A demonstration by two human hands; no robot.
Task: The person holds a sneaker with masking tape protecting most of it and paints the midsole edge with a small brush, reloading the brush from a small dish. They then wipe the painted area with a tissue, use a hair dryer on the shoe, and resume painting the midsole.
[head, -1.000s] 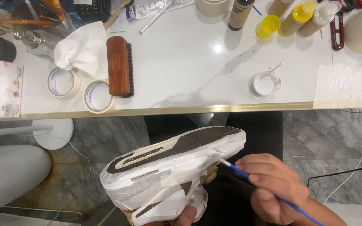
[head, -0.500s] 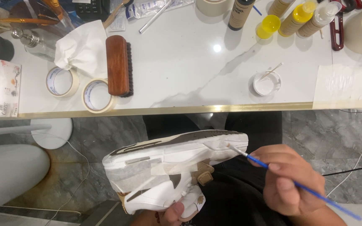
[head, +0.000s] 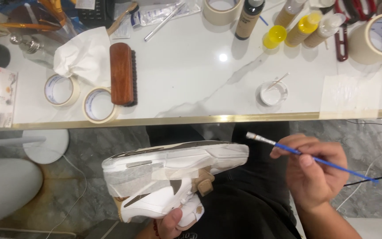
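Observation:
A white sneaker with masking tape over its side lies on its side above my lap, sole edge facing up. My left hand grips it from below, only the thumb and part of the palm showing. My right hand pinches a thin blue-handled paintbrush; its metal ferrule and tip point left, a short gap away from the sneaker's toe end. On the white table above sits a small round white paint dish with a stick resting in it.
The table's gold-trimmed edge runs across the view. On it lie two masking tape rolls, a wooden brush, crumpled tissue, a dark bottle, yellow bottles and a large tape roll.
My right hand has lifted the brush off the sneaker's edge and drawn it to the right. The sneaker has tilted slightly, staying in my left hand.

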